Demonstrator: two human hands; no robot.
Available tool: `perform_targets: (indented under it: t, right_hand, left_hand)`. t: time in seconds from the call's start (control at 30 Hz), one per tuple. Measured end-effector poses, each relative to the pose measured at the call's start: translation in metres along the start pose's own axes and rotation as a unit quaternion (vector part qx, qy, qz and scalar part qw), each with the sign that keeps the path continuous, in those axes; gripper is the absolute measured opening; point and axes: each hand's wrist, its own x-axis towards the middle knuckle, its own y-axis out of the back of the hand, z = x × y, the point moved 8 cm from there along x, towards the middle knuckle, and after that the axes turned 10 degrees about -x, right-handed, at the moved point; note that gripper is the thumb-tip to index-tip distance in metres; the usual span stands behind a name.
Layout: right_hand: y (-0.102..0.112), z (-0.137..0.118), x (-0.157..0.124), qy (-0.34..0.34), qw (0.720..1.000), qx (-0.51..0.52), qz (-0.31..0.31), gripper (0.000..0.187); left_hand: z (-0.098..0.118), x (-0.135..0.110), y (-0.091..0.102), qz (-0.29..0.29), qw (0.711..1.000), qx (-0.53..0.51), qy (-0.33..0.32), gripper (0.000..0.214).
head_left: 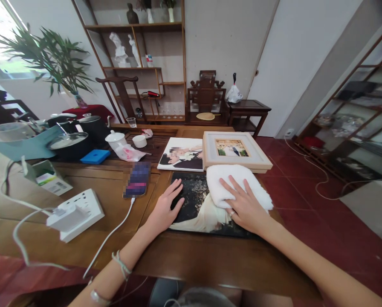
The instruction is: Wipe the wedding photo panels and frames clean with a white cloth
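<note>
Head view: at the print's (194, 204) six o'clock, bare table (191, 258) runs to its edge; at one, the frame (235, 149) sits close. The left hand (166, 207), fingers apart, rests on the nine o'clock side; the right hand (246, 207), fingers spread, lies flat on the towel (258, 187) at two. Beyond three lies red floor (295, 204).

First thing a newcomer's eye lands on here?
Likely the bright white folded towel, under the right hand on a dark photo panel at the near edge of the wooden table; the left hand rests at the panel's left side. Next, the pale-framed photo just behind the towel, and the big leafy plant at upper left, near the bright window.
</note>
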Motion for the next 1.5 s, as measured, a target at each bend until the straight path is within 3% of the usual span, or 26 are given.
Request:
perform_targets:
  t: [0.13,0.3,0.43,0.63,0.8,0.93,1.07,1.33,1.5]
  right_hand:
    - [-0.002,-0.009,-0.008,-0.012,1.000,0.010,-0.025,0.022]
    - [0.010,-0.044,-0.050,0.007,0.998,0.049,-0.035,0.014]
    - [0.021,-0.057,-0.070,0.028,0.997,0.061,-0.033,0.020]
    - [0.020,-0.027,-0.042,0.098,0.992,0.069,-0.026,0.031]
    - [0.004,0.005,-0.006,0.065,0.997,0.034,0.005,0.025]
    - [-0.006,0.012,0.007,0.043,0.999,0.007,-0.012,0.027]
    - [-0.001,-0.003,-0.006,0.048,0.998,0.025,-0.023,0.025]
    - [0.022,-0.059,-0.071,0.102,0.992,0.078,-0.010,0.015]
    - [0.019,-0.047,-0.058,0.085,0.993,0.071,-0.033,0.018]
  left_hand:
    - [-0.007,0.000,-0.003,-0.010,1.000,0.009,0.024,0.039]
    - [-0.009,0.001,-0.004,-0.009,1.000,0.009,0.024,0.041]
    - [-0.009,0.001,-0.005,-0.007,1.000,0.003,0.018,0.039]
    - [-0.008,0.001,-0.002,-0.004,1.000,-0.010,0.015,0.037]
    - [-0.007,0.001,-0.002,-0.005,1.000,-0.010,0.016,0.037]
    - [-0.007,0.001,-0.002,-0.008,1.000,-0.002,0.017,0.037]
    - [-0.007,0.001,-0.002,-0.006,1.000,0.001,0.013,0.037]
    - [-0.007,0.001,-0.001,-0.003,1.000,-0.017,0.017,0.036]
    - [-0.007,0.001,-0.001,-0.008,1.000,-0.011,0.017,0.036]
